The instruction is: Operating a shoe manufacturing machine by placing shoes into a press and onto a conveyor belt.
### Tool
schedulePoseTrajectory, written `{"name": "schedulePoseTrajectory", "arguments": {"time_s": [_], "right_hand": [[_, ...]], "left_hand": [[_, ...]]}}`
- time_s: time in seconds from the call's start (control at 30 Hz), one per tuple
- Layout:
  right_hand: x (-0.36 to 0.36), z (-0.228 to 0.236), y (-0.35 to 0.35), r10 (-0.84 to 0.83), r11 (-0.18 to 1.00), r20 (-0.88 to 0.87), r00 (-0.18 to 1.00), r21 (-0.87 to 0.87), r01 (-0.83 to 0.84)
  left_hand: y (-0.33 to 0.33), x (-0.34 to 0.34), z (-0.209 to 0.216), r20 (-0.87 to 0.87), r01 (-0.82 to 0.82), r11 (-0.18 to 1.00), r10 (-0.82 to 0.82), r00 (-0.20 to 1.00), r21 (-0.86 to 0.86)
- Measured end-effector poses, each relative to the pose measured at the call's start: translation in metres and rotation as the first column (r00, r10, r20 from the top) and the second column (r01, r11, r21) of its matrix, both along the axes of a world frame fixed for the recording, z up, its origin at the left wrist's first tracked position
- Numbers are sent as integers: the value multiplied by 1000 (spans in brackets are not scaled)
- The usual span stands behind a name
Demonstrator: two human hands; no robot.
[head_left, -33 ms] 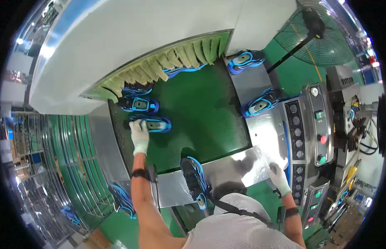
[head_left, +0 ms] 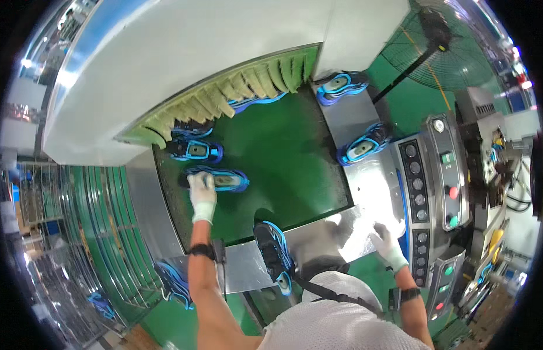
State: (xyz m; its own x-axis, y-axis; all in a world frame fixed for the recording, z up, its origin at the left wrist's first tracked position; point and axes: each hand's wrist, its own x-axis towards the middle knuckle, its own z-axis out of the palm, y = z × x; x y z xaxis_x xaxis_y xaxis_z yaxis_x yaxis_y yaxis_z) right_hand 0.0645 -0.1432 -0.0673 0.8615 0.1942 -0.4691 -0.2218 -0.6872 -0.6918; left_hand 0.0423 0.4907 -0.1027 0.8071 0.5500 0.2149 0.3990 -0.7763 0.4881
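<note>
My left hand [head_left: 202, 198], in a white glove, grips the dark end of a blue and black sneaker [head_left: 229, 179] on the green conveyor belt [head_left: 271, 169]. Its fingers curl over the shoe and partly hide it. Just beyond lies another sneaker [head_left: 195, 150], with a further one partly under the fabric flaps. My gloved right hand [head_left: 388, 244] is at the right end of the steel ledge [head_left: 318, 245], fingers apart and holding nothing. A sneaker [head_left: 273, 251] lies on that ledge in front of me, its front end towards the belt.
A fringed curtain [head_left: 224, 93] hangs from the white machine housing [head_left: 213, 46]. Two sneakers stand on the right steel side [head_left: 347, 125]. Control panels [head_left: 446, 175] with knobs and buttons flank it. A fan [head_left: 437, 52] is at the far right, a metal rack [head_left: 108, 227] at left.
My left hand has moved slightly right and towards me with the sneaker, widening the gap to the shoe beyond. My right hand has shifted slightly left, its fingers more spread.
</note>
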Motion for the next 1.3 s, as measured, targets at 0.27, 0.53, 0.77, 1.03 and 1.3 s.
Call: {"name": "schedulePoseTrajectory", "arguments": {"time_s": [0.27,0.53,0.77,1.03,1.3], "right_hand": [[10,94,110,457,888,440,773,-284,-362],[-72,187,-98,-449,894,362,817,184,409],[-245,229,-220,-915,-17,-243,322,821,571],[-353,197,-261,-953,-265,-203,-223,917,299],[-390,205,-240,-786,-509,-387,-482,848,149]], "left_hand": [[-313,29,107,6,594,724,-632,775,-351],[-580,49,239,496,917,-189,-868,11,-351],[-765,50,297,624,946,-307,-761,-177,-106],[-1014,56,181,353,940,-341,-882,-312,-23],[-1163,7,127,37,970,49,-998,60,-239]]}}
